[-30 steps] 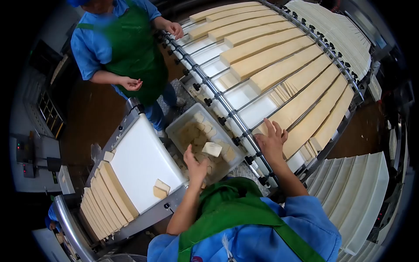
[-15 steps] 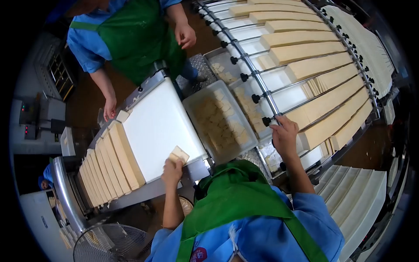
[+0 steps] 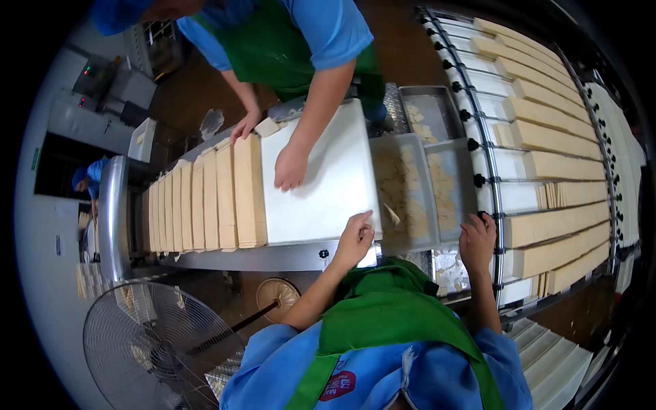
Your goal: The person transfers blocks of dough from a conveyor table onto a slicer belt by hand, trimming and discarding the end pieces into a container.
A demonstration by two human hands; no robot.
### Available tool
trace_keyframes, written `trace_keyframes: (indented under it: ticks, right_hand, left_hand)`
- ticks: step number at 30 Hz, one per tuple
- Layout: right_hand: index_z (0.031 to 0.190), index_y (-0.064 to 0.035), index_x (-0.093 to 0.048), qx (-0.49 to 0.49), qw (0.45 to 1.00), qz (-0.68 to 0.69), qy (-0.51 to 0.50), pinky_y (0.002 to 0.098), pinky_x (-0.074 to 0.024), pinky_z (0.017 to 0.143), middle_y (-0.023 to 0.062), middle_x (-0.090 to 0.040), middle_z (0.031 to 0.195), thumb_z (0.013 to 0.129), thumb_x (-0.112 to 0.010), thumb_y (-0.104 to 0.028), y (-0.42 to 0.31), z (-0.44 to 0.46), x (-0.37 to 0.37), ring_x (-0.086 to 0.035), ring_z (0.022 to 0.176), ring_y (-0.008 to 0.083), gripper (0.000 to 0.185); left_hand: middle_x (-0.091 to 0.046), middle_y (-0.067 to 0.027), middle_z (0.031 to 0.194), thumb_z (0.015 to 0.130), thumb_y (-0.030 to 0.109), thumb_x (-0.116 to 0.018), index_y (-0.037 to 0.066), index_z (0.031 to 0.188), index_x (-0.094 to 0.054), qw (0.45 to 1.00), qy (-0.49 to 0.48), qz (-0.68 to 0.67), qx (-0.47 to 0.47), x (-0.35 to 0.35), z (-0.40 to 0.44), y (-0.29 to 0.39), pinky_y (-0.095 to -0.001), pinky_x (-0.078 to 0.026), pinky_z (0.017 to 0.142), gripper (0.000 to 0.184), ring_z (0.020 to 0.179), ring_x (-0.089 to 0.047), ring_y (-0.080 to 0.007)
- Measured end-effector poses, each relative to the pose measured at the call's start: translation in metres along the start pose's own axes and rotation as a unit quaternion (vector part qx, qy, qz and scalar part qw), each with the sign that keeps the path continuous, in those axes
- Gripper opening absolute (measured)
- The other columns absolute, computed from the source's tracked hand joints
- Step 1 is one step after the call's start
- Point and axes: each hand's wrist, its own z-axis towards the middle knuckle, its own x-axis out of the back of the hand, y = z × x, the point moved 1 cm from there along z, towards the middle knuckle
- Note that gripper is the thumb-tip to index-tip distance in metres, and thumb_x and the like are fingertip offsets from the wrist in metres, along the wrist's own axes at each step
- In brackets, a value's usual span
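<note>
My left hand [image 3: 355,240] is over the near right corner of the white conveyor belt [image 3: 321,198], holding nothing, its index finger stretched out to the right. Just past its fingertips, a thin pale dough sheet [image 3: 391,214] stands tilted over the plastic bin [image 3: 429,205] of loose dough pieces; whether it touches the pile I cannot tell. My right hand [image 3: 477,240] is beside the metal rail [image 3: 486,147] of the right-hand table, fingers apart, fingertips close to a black knob. Long rows of stacked dough sheets [image 3: 557,225] lie between that table's rods.
Across the belt a co-worker in a green apron [image 3: 273,48] reaches one hand over it and rests the other by the stacked rows [image 3: 219,198] at its left. A small stack [image 3: 267,127] sits at the far edge. A large fan [image 3: 160,355] stands at lower left.
My left hand has moved right from the belt and let go of the dough sheets. My right hand has come off the rail. The co-worker has leaned in over the belt. The view has turned.
</note>
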Motion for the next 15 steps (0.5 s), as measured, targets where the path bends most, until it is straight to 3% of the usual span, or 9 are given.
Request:
trace_keyframes:
  ticks: [2,5,6,9,11,13,15]
  right_hand:
    - [0.084,-0.0076,-0.069,0.004,1.000,-0.007,-0.011,0.0464,-0.0382,0.098,0.0086,-0.063,0.110,0.073,-0.065,-0.006,-0.004,0.000,0.002,-0.046,0.118,0.0352,0.012]
    - [0.085,-0.0086,-0.068,0.002,1.000,-0.002,0.005,0.0467,-0.0381,0.097,0.0073,-0.063,0.107,0.072,-0.066,-0.003,-0.002,-0.002,-0.003,-0.047,0.117,0.0362,0.015]
    - [0.086,-0.0089,-0.067,-0.001,1.000,0.019,0.013,0.0467,-0.0379,0.097,0.0070,-0.063,0.106,0.072,-0.066,-0.002,-0.001,-0.001,-0.004,-0.048,0.116,0.0362,0.016]
    - [0.094,-0.0091,-0.065,0.008,0.998,0.043,0.042,0.0449,-0.0370,0.097,0.0087,-0.062,0.109,0.076,-0.064,-0.001,0.003,-0.005,-0.010,-0.049,0.114,0.0351,0.020]
    - [0.094,-0.0071,-0.064,-0.011,0.998,0.057,0.032,0.0438,-0.0367,0.095,0.0119,-0.060,0.112,0.077,-0.063,-0.001,-0.011,-0.002,-0.007,-0.050,0.111,0.0340,0.018]
    - [0.094,-0.0060,-0.064,0.014,0.997,0.069,0.029,0.0434,-0.0367,0.095,0.0130,-0.059,0.113,0.077,-0.062,0.000,-0.024,0.001,-0.011,-0.051,0.110,0.0336,0.018]
    - [0.094,-0.0049,-0.063,0.035,0.996,0.076,0.026,0.0430,-0.0366,0.094,0.0140,-0.059,0.115,0.078,-0.061,0.000,-0.038,0.006,-0.014,-0.052,0.109,0.0331,0.017]
  left_hand:
    - [-0.056,-0.0061,0.106,0.091,0.002,-0.055,0.000,0.116,-0.058,1.000,0.003,0.005,0.023,0.014,-0.011,0.004,-0.0228,-0.045,0.075,0.026,0.085,-0.055,-0.0094]
    - [-0.057,-0.0036,0.094,0.091,0.004,-0.056,0.000,0.110,-0.061,0.996,0.048,0.026,0.067,0.037,-0.030,-0.002,-0.0219,-0.044,0.072,0.020,0.080,-0.054,-0.0083]
    - [-0.057,-0.0073,0.083,0.091,0.008,-0.056,0.003,0.103,-0.065,0.995,0.096,0.036,0.007,0.044,-0.034,-0.001,-0.0258,-0.046,0.067,0.016,0.073,-0.056,-0.0136]
    - [-0.057,-0.0034,0.089,0.093,0.008,-0.053,-0.001,0.104,-0.062,0.987,0.151,0.020,0.046,0.073,-0.053,-0.001,-0.0214,-0.044,0.070,0.017,0.077,-0.053,-0.0073]
    - [-0.056,-0.0043,0.089,0.094,0.008,-0.052,0.000,0.104,-0.062,0.976,0.203,-0.015,0.075,0.097,-0.064,-0.002,-0.0229,-0.044,0.072,0.017,0.078,-0.053,-0.0090]
    - [-0.056,-0.0050,0.091,0.093,0.008,-0.053,0.001,0.105,-0.061,0.921,0.370,0.121,-0.015,0.125,-0.073,-0.023,-0.0253,-0.044,0.074,0.017,0.081,-0.053,-0.0119]
    - [-0.055,-0.0090,0.097,0.091,0.010,-0.056,-0.002,0.114,-0.055,0.886,0.448,0.116,0.011,0.160,-0.084,-0.047,-0.0275,-0.044,0.077,0.026,0.086,-0.052,-0.0160]
